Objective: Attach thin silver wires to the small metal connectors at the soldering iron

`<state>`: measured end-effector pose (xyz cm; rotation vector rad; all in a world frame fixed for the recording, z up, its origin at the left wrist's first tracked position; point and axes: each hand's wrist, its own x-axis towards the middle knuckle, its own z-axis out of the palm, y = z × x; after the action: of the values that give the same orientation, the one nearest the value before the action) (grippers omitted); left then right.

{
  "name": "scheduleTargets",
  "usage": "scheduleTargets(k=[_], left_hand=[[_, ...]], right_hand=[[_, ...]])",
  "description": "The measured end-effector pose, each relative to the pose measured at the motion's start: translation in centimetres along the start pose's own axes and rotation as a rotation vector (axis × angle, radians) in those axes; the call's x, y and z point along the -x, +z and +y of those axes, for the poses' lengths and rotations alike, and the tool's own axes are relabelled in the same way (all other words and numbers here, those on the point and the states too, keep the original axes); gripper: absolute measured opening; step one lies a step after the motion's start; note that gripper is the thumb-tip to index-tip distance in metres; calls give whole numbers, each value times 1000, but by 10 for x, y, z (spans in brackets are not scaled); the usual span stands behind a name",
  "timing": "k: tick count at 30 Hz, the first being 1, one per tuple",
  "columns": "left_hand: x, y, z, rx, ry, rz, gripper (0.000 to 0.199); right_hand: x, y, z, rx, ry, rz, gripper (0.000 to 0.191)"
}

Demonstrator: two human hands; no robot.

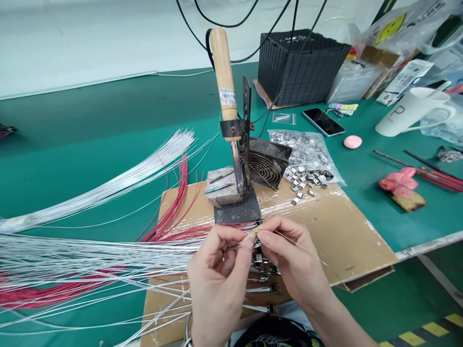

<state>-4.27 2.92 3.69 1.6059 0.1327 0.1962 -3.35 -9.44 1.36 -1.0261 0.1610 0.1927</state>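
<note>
My left hand (224, 274) is closed, thumb and forefinger pinched together in front of the soldering iron stand. Its tips meet those of my right hand (292, 255), which is also pinched. A thin pale wire (289, 239) passes through the right hand's fingers and sticks out to the right; its part at the fingertips is mostly hidden. Beneath the hands, several small metal connectors (264, 262) on white and red wires lie on the cardboard (325, 226). Just beyond, a wooden-handled soldering iron (223, 72) stands tip down in its holder over a grey block (226, 195).
Bundles of white wires (108, 185) and red wires (177, 197) spread to the left. Behind the iron stand a small fan (265, 166), a bag of connectors (307, 149) and a black crate (300, 67). A phone (323, 121) and a white mug (408, 113) are at right.
</note>
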Motion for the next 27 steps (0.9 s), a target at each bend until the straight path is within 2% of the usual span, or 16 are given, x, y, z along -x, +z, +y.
scheduleTargets(k=[11,17,20,23,27], left_hand=[[1,0,-5,49,-19,-11,11],[-1,-2,-9,114,-45,-13,10],[-3,-4,-11,107,-52,0,9],[-4,-5,-12,86,-67,25,9],[-4,-6,-13,77,-63,30,10]], right_hand=[[1,3,6,73,-131,55,15],[0,2,8,85,-94,43,10],[0,-6,8,117,-92,25,23],[2,-13,8,181,-188,19,33],[6,-14,8,289,-329,-1,30]])
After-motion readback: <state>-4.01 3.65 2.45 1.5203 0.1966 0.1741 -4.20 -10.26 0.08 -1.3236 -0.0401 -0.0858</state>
